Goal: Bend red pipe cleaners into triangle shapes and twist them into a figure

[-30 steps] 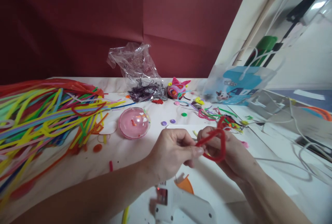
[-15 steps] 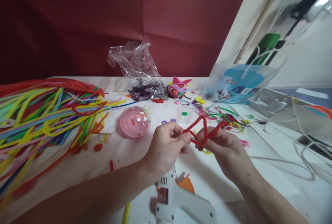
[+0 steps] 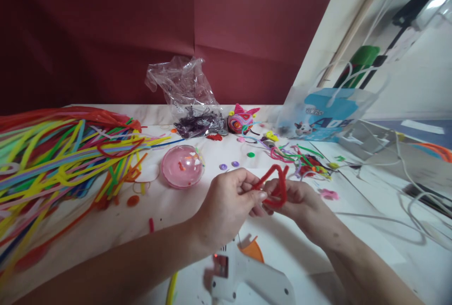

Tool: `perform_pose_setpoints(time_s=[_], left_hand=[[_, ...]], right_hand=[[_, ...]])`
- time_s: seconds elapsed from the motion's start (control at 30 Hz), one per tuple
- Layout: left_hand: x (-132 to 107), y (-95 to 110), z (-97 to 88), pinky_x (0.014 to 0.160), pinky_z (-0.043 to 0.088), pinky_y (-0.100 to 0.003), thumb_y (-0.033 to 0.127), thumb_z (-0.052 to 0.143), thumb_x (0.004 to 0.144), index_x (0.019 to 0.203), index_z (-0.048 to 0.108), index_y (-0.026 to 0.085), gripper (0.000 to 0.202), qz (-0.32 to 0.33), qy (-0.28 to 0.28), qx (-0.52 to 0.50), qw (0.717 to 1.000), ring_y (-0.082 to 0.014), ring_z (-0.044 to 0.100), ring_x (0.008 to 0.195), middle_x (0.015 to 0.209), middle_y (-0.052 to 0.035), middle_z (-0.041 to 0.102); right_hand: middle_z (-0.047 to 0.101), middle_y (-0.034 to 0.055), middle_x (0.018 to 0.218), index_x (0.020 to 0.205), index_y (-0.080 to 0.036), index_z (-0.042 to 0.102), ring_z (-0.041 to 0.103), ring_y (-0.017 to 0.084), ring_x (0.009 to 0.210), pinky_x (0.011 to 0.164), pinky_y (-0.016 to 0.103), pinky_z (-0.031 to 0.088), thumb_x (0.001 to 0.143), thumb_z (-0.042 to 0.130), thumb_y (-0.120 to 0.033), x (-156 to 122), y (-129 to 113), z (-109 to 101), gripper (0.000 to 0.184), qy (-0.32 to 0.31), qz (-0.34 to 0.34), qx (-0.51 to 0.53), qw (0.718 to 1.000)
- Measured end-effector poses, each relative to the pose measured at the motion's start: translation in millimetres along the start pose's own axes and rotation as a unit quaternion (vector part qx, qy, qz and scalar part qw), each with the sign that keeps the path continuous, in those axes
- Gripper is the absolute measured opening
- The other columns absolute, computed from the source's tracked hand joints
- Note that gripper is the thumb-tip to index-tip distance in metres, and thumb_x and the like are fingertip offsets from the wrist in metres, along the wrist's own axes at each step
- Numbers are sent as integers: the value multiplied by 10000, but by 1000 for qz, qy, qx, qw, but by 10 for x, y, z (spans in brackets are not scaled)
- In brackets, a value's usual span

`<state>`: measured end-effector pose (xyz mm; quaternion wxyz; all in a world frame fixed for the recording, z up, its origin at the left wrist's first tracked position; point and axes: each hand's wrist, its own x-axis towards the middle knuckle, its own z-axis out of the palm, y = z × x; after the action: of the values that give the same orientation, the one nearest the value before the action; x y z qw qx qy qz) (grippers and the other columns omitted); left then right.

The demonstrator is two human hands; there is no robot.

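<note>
A red pipe cleaner (image 3: 283, 187), bent into an angular loop, is pinched between both hands above the table. My left hand (image 3: 233, 201) grips its left end between thumb and fingers. Close against it, my right hand (image 3: 298, 201) is closed on the loop's lower right part, and the fingertips of the two hands nearly meet. Below them a white glue gun (image 3: 247, 272) with a small red light lies on the table, an orange piece (image 3: 253, 250) beside it. Just beyond the hands sit two small purple discs (image 3: 229, 165).
Many coloured pipe cleaners (image 3: 77, 164) spread over the left side. A pink transparent half-sphere (image 3: 181, 167) holds small bits. Behind stand a clear plastic bag (image 3: 187, 93), a colourful mask-like figure (image 3: 242, 120) and a blue-white bag (image 3: 325, 114). White cables (image 3: 406, 201) run at right.
Both hands have come closer together and slightly lower. The red pipe cleaner's loop has shifted and turned, and its right end, earlier stretched rightward, now points up.
</note>
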<state>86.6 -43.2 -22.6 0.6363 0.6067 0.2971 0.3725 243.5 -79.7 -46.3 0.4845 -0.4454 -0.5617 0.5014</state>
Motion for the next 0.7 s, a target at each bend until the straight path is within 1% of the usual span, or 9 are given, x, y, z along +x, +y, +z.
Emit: perform_pose_setpoints(time_s=[0.17, 0.33, 0.47, 0.6, 0.7], left_hand=[[20, -43, -19, 478, 455, -189, 147, 575, 703, 665, 550, 155, 46, 28, 44, 42, 998, -79, 558, 473, 551, 32, 575], [49, -65, -46, 450, 428, -192, 193, 573, 706, 651, 531, 166, 74, 13, 68, 69, 995, -87, 548, 444, 505, 38, 554], [48, -34, -52, 428, 407, -195, 205, 559, 709, 638, 515, 173, 89, 13, 79, 103, 991, -93, 543, 435, 505, 35, 554], [45, 2, -46, 421, 400, -197, 208, 555, 707, 624, 494, 179, 107, 18, 98, 118, 988, -102, 547, 434, 480, 38, 546], [55, 2, -49, 419, 399, -194, 208, 553, 708, 620, 479, 181, 118, 20, 112, 112, 987, -101, 550, 428, 480, 39, 547]], right_hand=[[629, -13, 616, 704, -190, 662, 534, 91, 566, 560, 202, 427, 714, 686, -230, -19, -15, -28, 47, 13, -21, 22, 999], [637, -9, 598, 698, -190, 682, 539, 93, 560, 560, 200, 427, 695, 705, -246, -15, -22, -30, 61, 38, -21, 34, 998], [643, -1, 615, 680, -182, 686, 531, 96, 555, 557, 205, 426, 674, 721, -289, 0, -42, 11, 113, 78, -32, 52, 995], [632, 9, 590, 630, -171, 649, 546, 105, 551, 565, 218, 430, 729, 655, -376, 11, -41, 60, 227, 102, -25, 56, 993], [608, 4, 570, 627, -166, 617, 529, 106, 506, 513, 224, 424, 710, 647, -445, 14, -14, 96, 292, 152, -13, 43, 987]])
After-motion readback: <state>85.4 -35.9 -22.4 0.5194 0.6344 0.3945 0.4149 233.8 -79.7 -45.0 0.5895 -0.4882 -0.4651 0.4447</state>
